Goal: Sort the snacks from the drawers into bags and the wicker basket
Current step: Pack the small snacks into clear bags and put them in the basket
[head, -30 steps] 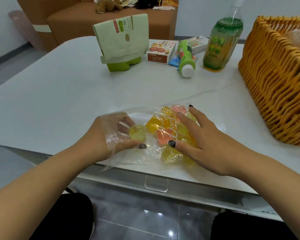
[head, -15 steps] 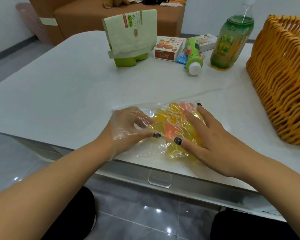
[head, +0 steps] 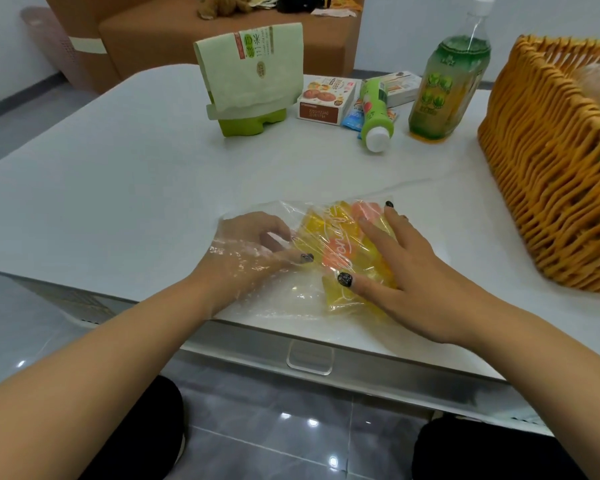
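My left hand is inside the clear plastic bag, so the film with its glare veils the fingers and I can't tell what they touch. My right hand lies on top of the bag and covers some of the jelly cups; I can't count them. The wicker basket is cut off by the right edge, and its contents are a pale blur. The print on the cookie box near the table's far edge is too small to read, and the tea bottle loses its cap tip at the top edge
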`<state>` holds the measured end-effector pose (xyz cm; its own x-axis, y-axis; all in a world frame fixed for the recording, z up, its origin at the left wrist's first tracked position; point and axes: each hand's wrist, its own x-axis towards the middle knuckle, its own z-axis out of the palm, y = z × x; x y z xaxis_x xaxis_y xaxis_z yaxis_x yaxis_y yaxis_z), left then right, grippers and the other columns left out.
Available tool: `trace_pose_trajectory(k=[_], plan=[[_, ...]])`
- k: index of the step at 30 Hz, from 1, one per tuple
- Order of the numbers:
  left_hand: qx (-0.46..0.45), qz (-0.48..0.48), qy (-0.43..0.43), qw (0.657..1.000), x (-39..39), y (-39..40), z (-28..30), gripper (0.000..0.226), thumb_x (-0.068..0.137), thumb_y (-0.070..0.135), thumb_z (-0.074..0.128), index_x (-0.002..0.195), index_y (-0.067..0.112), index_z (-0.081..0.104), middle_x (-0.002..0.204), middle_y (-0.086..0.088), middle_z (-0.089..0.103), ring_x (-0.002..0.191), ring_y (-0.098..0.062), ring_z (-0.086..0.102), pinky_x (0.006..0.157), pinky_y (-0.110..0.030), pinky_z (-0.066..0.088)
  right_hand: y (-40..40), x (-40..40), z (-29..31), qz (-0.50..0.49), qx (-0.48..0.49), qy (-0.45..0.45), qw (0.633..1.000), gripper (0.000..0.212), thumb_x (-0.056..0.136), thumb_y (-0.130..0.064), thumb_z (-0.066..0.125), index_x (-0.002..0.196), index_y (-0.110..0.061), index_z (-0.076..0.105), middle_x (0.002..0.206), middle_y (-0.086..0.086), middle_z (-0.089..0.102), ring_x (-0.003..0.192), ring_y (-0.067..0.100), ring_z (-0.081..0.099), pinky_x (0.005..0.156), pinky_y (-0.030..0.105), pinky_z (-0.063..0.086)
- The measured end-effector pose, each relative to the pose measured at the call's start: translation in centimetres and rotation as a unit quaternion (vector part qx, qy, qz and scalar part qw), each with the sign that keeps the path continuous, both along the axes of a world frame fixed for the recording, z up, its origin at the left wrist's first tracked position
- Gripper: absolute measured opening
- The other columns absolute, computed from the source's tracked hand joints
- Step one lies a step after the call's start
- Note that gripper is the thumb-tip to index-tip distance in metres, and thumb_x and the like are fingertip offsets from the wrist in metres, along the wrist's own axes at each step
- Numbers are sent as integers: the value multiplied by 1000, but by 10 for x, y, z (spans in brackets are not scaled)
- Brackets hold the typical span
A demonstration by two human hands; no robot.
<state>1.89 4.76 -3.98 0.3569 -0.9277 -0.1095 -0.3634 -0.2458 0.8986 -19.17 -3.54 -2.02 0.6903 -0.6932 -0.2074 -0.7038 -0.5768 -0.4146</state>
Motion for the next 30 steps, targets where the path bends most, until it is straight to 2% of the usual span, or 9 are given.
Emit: trace_pose_trajectory(k=[1,3,8,11,14,19,23,26,30], plan=[[-30,22,-12,999,4,-3,-4,12,72,6,84,78,3,74,83,-10,74,72,-9,70,73,-20,56,4,1,-1,3,-29,-3,1000,89,80,-78,29,152,-39,-8,159,-8,-22,146,15,-21,121,41,-1],[-57,17,-3,998,14,-3,-11,34,69,5,86,100,4,73,103,-9,73,91,-12,70,77,-17,53,17,5,-6,30,-124,-34,991,90,81,-81,23,153,-34,-3,161,-4,-18,146,17,-23,120,46,-4],[-63,-23,-6,998,23,6,0,31,54,33,90,81,30,76,87,11,75,85,-4,71,75,-19,54,49,20,-31,115,-296,-143,937,83,81,-54,58,148,-12,32,157,17,23,147,37,16,113,62,23],[-42,-7,-116,992,40,11,5,20,61,25,80,66,42,72,73,17,70,71,4,65,67,-4,44,51,29,-43,127,-351,-158,914,73,83,-39,64,143,-8,37,149,19,39,138,39,36,107,61,33],[11,12,-290,957,61,16,7,20,80,8,71,78,28,69,82,16,61,80,-6,56,70,-4,36,48,36,-51,137,-380,-181,897,60,87,-35,64,136,-8,42,140,18,51,128,40,48,103,57,39],[43,48,-302,951,73,15,-3,23,88,2,57,104,15,67,115,-2,63,88,-11,52,84,-21,36,41,42,-57,141,-444,-245,850,31,100,-20,46,115,-5,69,122,15,66,113,36,62,95,55,46],[51,27,-237,970,78,9,-2,29,87,10,66,111,26,58,128,6,60,114,-13,57,95,-27,45,32,43,-49,115,-440,-298,839,22,93,-8,56,106,-3,72,111,12,71,105,31,67,92,53,49],[47,28,-216,975,79,5,6,41,87,11,70,124,21,56,125,7,60,114,-9,55,92,-24,44,23,38,-31,79,-377,-367,846,21,90,-2,59,107,-1,71,106,10,72,98,27,69,92,48,51],[26,34,-143,989,72,0,13,52,88,2,67,134,19,50,127,4,61,120,-10,56,101,-26,43,16,28,8,11,-246,-464,851,19,96,-6,55,107,-5,70,92,6,73,82,13,66,77,21,52]])
